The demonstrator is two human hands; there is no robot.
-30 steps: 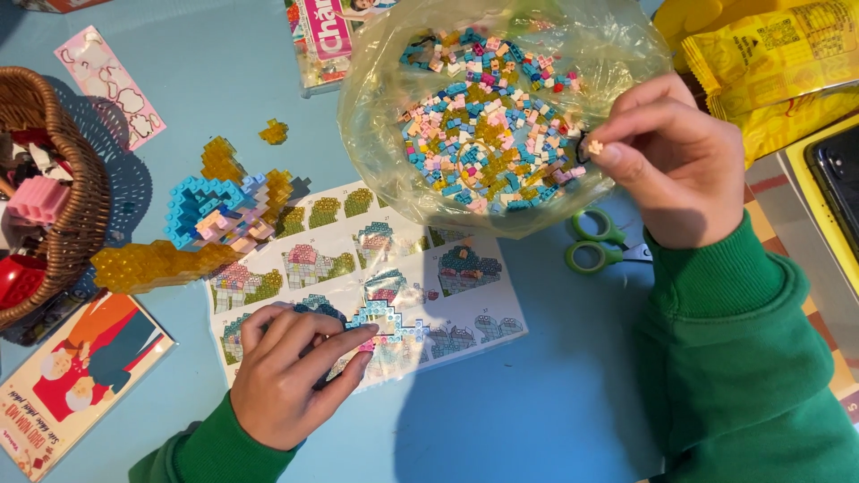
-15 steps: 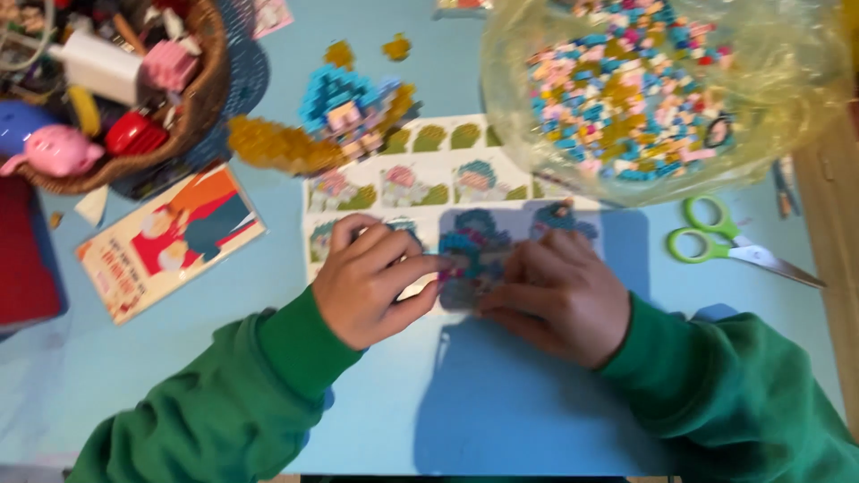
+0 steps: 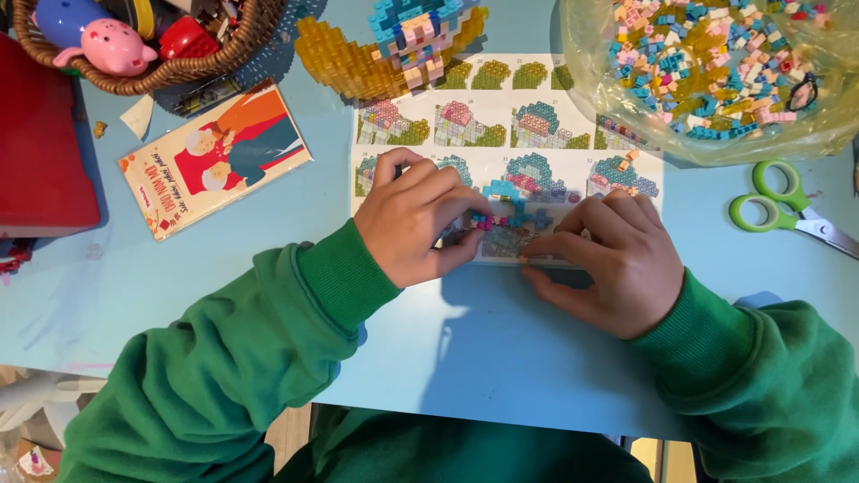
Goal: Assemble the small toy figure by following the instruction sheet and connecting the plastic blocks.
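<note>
A home hobby table: a pale blue tabletop (image 3: 179, 277) with a wicker basket (image 3: 192, 63) of toys at upper left, a bag of tiny building bricks (image 3: 716, 63) upper right, green-handled scissors (image 3: 778, 210) beside it.

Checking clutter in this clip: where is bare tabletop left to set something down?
Bare blue table lies near the front edge, below both hands, and left of the left hand, under the illustrated card. A small patch sits below the green scissors. The far side is crowded: wicker basket, brick model, instruction sheet, bag of bricks.
</note>
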